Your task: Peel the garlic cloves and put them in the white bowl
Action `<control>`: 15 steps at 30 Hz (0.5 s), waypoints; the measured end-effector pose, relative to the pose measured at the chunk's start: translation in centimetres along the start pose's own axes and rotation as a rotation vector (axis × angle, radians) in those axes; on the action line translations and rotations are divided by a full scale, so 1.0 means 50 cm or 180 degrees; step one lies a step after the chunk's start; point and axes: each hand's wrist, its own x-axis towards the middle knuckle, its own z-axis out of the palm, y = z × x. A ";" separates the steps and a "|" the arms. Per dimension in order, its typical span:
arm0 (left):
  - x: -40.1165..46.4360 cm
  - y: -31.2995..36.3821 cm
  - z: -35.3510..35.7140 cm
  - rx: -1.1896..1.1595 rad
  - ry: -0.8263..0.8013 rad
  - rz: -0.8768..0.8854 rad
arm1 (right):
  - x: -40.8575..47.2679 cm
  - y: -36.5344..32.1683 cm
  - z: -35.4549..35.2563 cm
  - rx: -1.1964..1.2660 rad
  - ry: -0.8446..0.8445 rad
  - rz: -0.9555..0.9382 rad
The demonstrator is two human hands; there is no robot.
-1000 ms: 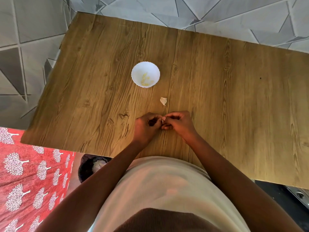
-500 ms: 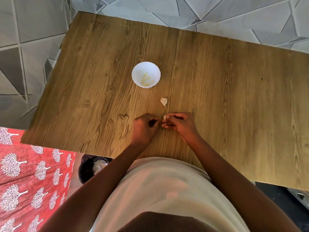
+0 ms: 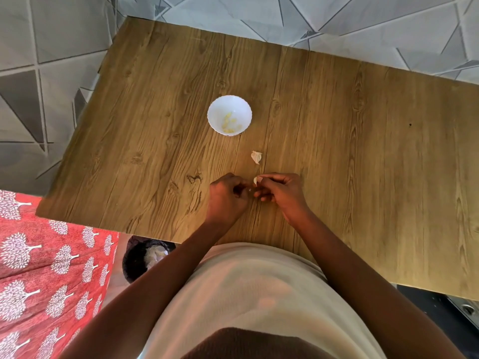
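Pinching the small white garlic clove (image 3: 255,180), my right hand (image 3: 281,190) could drop it; my left hand (image 3: 227,196) tugs skin, fingers curled.

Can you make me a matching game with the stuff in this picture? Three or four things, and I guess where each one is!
Things:
1. round white bowl
2. loose unpeeled garlic clove
3. small garlic clove being peeled
4. dark round bin

Places:
A. pinched at the right hand's fingertips
B. on the floor, below the wooden table's near edge
C. lying alone on the table, between bowl and hands
D. on the table, holding yellowish peeled cloves

Pairs: 1-D, 2-C, 3-A, 4-B
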 end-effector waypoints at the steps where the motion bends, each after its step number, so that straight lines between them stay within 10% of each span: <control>1: -0.001 0.002 0.001 -0.0016 0.0017 -0.0028 | -0.001 -0.001 0.002 -0.0087 0.0021 -0.0050; 15: -0.005 0.016 0.005 -0.0375 0.0207 -0.0262 | -0.008 -0.009 0.006 -0.0186 0.0043 -0.0116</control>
